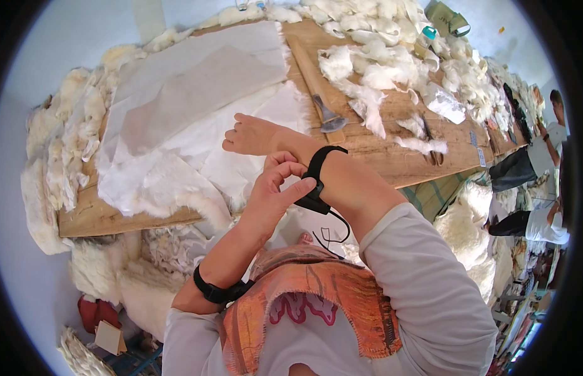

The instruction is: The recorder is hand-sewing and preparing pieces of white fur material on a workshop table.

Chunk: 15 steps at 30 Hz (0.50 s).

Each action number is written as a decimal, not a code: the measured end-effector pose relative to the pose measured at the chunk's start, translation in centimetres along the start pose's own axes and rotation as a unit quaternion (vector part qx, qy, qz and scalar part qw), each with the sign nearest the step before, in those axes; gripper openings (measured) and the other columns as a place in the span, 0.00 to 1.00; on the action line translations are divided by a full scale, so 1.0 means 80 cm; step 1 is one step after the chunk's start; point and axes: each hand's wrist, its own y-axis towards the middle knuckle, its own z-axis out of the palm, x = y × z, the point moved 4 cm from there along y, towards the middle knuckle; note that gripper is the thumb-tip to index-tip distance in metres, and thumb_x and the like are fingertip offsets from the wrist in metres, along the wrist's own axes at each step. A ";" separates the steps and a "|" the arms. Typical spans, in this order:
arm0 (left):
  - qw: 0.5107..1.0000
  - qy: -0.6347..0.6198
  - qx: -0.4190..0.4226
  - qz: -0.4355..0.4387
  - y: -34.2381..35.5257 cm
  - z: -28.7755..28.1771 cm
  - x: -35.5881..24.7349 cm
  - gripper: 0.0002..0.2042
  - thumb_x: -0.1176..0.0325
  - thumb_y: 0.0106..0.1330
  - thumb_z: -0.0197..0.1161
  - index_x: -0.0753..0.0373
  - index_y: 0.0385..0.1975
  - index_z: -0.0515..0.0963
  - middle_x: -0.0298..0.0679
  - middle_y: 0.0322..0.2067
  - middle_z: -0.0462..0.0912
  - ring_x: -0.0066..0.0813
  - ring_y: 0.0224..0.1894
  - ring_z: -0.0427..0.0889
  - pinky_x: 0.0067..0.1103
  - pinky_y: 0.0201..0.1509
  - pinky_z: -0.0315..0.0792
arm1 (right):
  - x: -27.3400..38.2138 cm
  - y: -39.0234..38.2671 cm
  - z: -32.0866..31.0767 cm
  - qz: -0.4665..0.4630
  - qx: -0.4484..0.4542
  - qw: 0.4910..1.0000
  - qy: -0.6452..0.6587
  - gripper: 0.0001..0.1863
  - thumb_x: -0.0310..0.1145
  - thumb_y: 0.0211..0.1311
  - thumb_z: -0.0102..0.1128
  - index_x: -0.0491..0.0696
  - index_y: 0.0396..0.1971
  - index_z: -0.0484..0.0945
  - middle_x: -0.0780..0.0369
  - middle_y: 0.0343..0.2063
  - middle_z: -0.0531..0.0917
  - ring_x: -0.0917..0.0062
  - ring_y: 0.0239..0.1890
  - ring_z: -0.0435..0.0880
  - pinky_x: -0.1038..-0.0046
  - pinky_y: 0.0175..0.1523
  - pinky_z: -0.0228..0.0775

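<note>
Fingers (290, 170) pinch wrist strap (316, 168) over wood table (391, 156) w/ fleece (373, 69).

Left hand (275, 188) pinches black wrist strap (317, 172) on right hand (254, 135) above wooden table (391, 153)

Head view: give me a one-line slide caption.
Left hand grips the black wrist strap on the right hand, above a wooden table strewn with white fleece.
</note>
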 end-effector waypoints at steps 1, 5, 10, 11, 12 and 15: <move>1.000 -0.006 0.005 -0.005 0.001 0.000 0.001 0.08 0.66 0.64 0.72 0.59 0.38 0.83 0.30 0.55 0.64 0.21 0.58 0.67 0.21 0.65 0.60 | -0.001 -0.001 0.002 0.014 -0.004 1.000 0.011 0.08 0.33 0.60 0.62 0.57 0.38 0.74 0.72 0.32 0.78 0.80 0.35 0.84 0.72 0.52 0.66; 0.990 -0.036 -0.054 0.121 -0.001 -0.023 -0.051 0.05 0.72 0.65 0.68 0.58 0.39 0.82 0.29 0.57 0.66 0.19 0.57 0.69 0.20 0.64 0.62 | 0.004 -0.011 0.004 0.070 -0.176 0.914 0.360 0.10 0.34 0.59 0.63 0.53 0.40 0.75 0.68 0.37 0.81 0.77 0.41 0.83 0.69 0.54 0.68; 0.927 0.240 -0.047 0.284 0.010 -0.008 -0.130 0.07 0.74 0.65 0.66 0.62 0.41 0.81 0.33 0.49 0.76 0.23 0.56 0.73 0.22 0.65 0.63 | 0.064 -0.004 0.082 0.153 -0.072 0.854 0.492 0.09 0.34 0.64 0.59 0.43 0.34 0.79 0.60 0.37 0.86 0.72 0.51 0.80 0.63 0.57 0.70; 0.943 0.231 -0.015 0.238 0.016 -0.008 -0.118 0.07 0.74 0.64 0.66 0.62 0.41 0.82 0.34 0.46 0.78 0.25 0.55 0.75 0.22 0.64 0.64 | 0.076 -0.005 0.094 0.143 -0.036 0.873 0.465 0.09 0.35 0.64 0.59 0.43 0.34 0.79 0.61 0.37 0.86 0.72 0.51 0.80 0.63 0.57 0.70; 0.953 0.230 0.021 0.195 0.014 -0.017 -0.103 0.07 0.72 0.64 0.67 0.61 0.41 0.83 0.36 0.45 0.79 0.30 0.51 0.78 0.25 0.61 0.68 | 0.082 0.013 0.088 0.114 -0.022 0.886 0.450 0.09 0.35 0.63 0.60 0.43 0.34 0.79 0.61 0.37 0.85 0.72 0.50 0.80 0.63 0.56 0.70; 0.887 0.396 0.091 0.218 0.022 0.008 -0.078 0.07 0.69 0.65 0.68 0.60 0.41 0.83 0.36 0.42 0.81 0.34 0.49 0.78 0.26 0.58 0.69 | 0.081 -0.001 0.070 0.085 0.013 0.899 0.429 0.09 0.35 0.63 0.60 0.44 0.33 0.79 0.61 0.36 0.85 0.73 0.49 0.80 0.64 0.55 0.70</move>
